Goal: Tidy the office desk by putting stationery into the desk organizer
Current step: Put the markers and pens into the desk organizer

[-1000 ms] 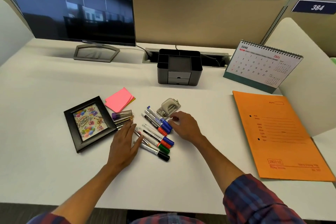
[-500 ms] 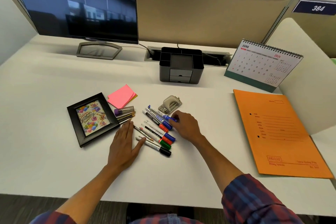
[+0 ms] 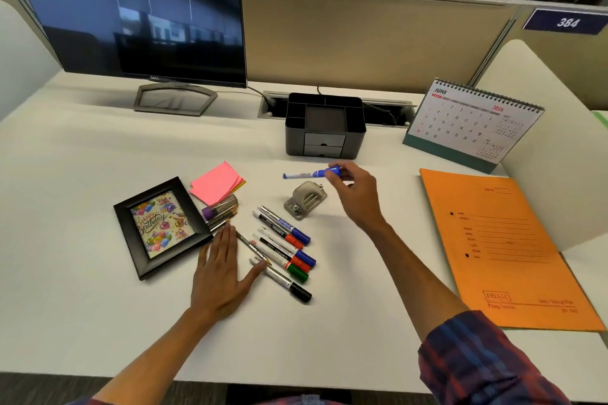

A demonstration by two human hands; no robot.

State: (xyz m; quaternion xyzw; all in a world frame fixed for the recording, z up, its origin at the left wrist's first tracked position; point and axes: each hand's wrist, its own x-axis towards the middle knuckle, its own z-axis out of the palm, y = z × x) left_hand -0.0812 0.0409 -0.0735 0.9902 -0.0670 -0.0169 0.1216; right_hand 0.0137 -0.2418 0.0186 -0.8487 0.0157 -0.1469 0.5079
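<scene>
Right hand pinches blue-capped marker above hole punch; left hand flat, fingers straight, beside "camlin" markers. Calendar: "JUNE".

Your right hand holds a marker above the desk, just before the organizer; a punch sits under those fingers. Left fingers lie flat between frame and marker row.
</scene>
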